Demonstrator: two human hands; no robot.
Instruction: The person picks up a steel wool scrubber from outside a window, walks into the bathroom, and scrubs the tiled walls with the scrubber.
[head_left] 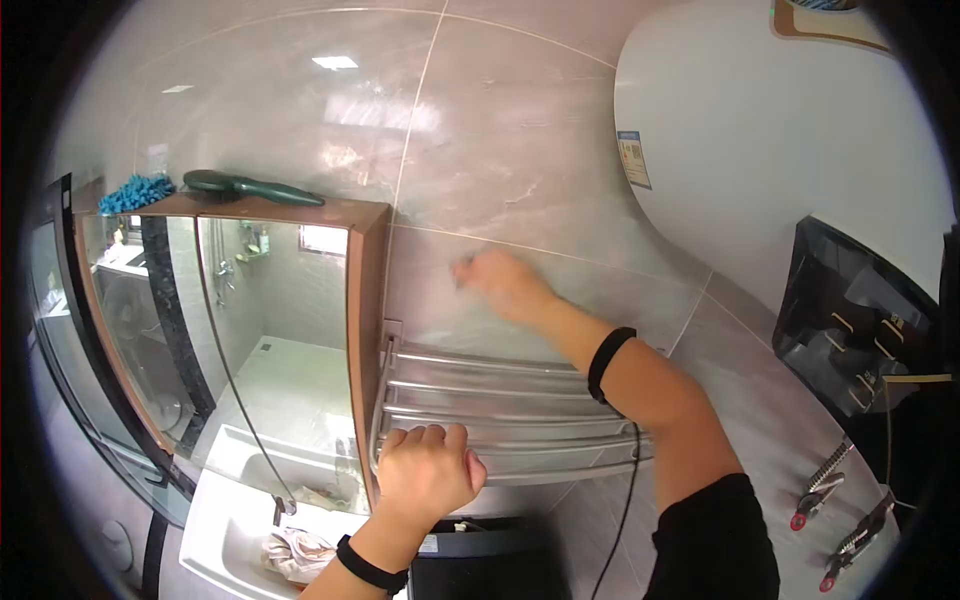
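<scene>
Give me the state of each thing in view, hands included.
Left hand: curled, at the towel rack, hold unclear
Right hand: raised before the wall, blurred
Towel rack: wall-mounted
Mirror cabinet: looks shut
Green brush: lying atop the cabinet
Blue fluffy item: lying there too
Cloth: crumpled in the basin

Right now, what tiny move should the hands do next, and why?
Maybe slide the right hand a little along the wall: it looks close to those tiles, above the rack, with bare wall around. Blur hides whether it holds anything.
</scene>
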